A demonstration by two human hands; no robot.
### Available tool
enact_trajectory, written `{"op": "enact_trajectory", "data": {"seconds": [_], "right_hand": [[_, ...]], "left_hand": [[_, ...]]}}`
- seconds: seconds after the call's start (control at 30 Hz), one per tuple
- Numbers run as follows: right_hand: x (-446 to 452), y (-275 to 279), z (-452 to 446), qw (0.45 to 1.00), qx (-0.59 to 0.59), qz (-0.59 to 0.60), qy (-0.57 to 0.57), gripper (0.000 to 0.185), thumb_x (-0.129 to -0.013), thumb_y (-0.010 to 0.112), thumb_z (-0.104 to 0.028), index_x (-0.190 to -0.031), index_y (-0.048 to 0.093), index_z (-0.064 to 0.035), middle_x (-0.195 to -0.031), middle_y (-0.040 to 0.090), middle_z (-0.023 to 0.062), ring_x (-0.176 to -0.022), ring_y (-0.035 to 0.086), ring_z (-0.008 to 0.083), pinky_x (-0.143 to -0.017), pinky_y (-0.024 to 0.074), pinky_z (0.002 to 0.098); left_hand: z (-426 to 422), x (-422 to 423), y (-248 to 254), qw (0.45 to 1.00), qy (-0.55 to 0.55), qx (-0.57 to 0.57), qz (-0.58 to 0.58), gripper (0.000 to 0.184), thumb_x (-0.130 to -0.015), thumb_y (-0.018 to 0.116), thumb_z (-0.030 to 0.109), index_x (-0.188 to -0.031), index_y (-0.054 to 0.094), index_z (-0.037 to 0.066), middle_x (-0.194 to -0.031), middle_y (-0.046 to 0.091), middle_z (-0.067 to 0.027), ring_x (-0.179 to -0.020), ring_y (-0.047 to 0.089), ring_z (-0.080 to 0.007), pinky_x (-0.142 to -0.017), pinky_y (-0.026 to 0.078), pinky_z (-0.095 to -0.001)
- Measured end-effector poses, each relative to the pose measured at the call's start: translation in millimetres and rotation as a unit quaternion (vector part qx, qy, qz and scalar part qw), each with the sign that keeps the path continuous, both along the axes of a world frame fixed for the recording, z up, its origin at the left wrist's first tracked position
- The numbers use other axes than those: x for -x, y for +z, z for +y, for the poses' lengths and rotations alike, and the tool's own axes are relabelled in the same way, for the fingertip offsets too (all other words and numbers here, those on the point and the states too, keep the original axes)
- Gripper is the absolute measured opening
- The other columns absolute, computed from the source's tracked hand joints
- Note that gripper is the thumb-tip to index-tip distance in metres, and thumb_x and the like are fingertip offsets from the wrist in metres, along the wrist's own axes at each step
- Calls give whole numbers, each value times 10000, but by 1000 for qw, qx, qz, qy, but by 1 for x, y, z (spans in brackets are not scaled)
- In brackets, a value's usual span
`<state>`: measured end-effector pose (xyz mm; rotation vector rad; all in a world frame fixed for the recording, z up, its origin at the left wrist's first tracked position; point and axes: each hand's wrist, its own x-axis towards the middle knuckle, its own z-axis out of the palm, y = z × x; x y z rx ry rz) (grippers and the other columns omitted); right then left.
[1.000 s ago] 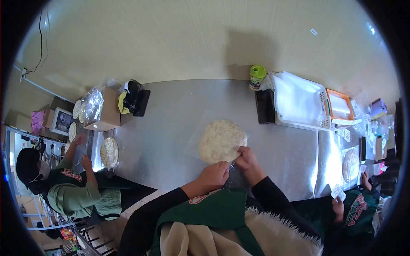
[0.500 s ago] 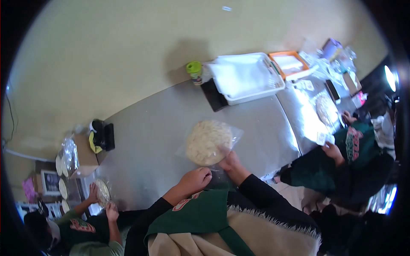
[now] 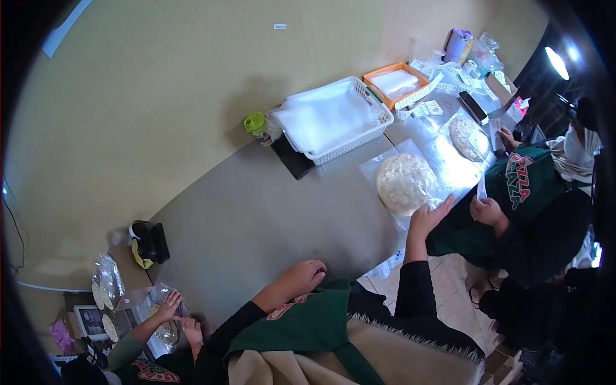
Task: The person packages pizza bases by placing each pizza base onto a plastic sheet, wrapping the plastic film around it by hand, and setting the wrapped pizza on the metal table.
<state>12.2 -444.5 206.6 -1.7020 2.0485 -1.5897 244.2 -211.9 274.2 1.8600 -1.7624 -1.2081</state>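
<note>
A round, pale flatbread-like disc (image 3: 404, 183) in a clear plastic bag lies at the right part of the metal table. My right hand (image 3: 428, 219) is at the bag's near edge, with its fingers apart and touching or just over the plastic. Closer to my body, my left hand (image 3: 300, 278) rests by the table's front edge, away from the bag. Its fingers are curled in, and nothing shows in them.
White basket (image 3: 350, 149) with sheets, dark box (image 3: 294, 159) and green-lidded container (image 3: 258, 126) stand along the wall. At right, a co-worker (image 3: 513, 192) holds labels beside another bagged disc (image 3: 469, 138). Another co-worker's hands (image 3: 170, 307) are at lower left.
The view has turned to the right. The bagged disc has moved from in front of me to the right, near the co-worker. My right hand has opened, and my left hand has come away from the bag.
</note>
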Motion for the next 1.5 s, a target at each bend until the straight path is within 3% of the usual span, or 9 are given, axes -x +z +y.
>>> {"op": "enact_trajectory", "data": {"seconds": [0.1,0.3,0.5,0.63,0.73,1.07,1.3,1.4,1.5], "right_hand": [[-53,35,-15,992,-1,-41,122,570,-740,504,-35,-1280,325,-2,-1323,282,246,-1273,165,393,-1044,132,438],[-222,36,-64,918,-13,-12,396,487,-753,575,-138,-1207,439,-27,-1303,310,259,-1211,240,462,-1015,206,476],[-303,21,-77,865,-218,120,435,321,-816,499,-221,-1029,491,19,-1060,514,209,-1036,466,371,-883,386,422],[-297,18,-76,864,-210,200,411,232,-809,461,-151,-958,542,8,-908,600,187,-834,583,336,-726,469,408],[-289,25,-82,852,-247,219,407,162,-763,447,-58,-876,557,-21,-818,611,170,-764,596,340,-693,481,402],[-271,44,-106,862,-192,89,460,71,-669,613,-118,-666,629,-49,-688,611,156,-690,603,309,-654,478,387],[-266,92,-66,796,-146,157,566,235,-601,730,-155,-577,534,-27,-586,573,124,-578,574,270,-559,447,346],[-266,99,-28,695,-114,204,679,269,-569,751,-176,-574,521,-37,-571,555,117,-544,540,263,-534,426,346],[-255,103,41,528,-211,245,785,288,-565,762,-186,-580,521,-31,-548,545,100,-493,516,220,-500,415,332]], "left_hand": [[-3,-6,-4,999,26,26,13,208,-815,493,207,-920,560,40,-876,587,-146,-784,568,-318,-689,457,-392],[-7,-23,-7,994,63,-84,15,239,-825,484,221,-954,568,38,-869,595,-166,-787,578,-317,-701,458,-385],[1,-40,-24,996,76,-36,22,245,-819,507,198,-972,564,17,-875,597,-173,-798,579,-326,-711,456,-383],[-1,-42,-12,992,113,-47,32,225,-820,511,179,-968,564,18,-884,595,-169,-812,575,-321,-714,453,-383],[-1,-41,-16,992,115,-30,50,221,-827,501,179,-966,564,19,-884,596,-166,-817,573,-321,-714,451,-385],[9,-41,2,989,147,-15,15,246,-827,499,198,-983,557,18,-896,595,-169,-821,575,-310,-726,453,-375],[34,-43,22,960,266,90,5,226,-800,540,133,-995,548,18,-964,565,-167,-859,564,-302,-750,454,-355],[41,-38,46,904,306,285,-91,201,-777,537,99,-964,547,26,-1056,513,-164,-970,515,-323,-805,431,-362],[54,-35,61,868,352,320,-144,175,-755,567,81,-926,549,43,-1152,463,-152,-1087,446,-307,-900,373,-371]]}}
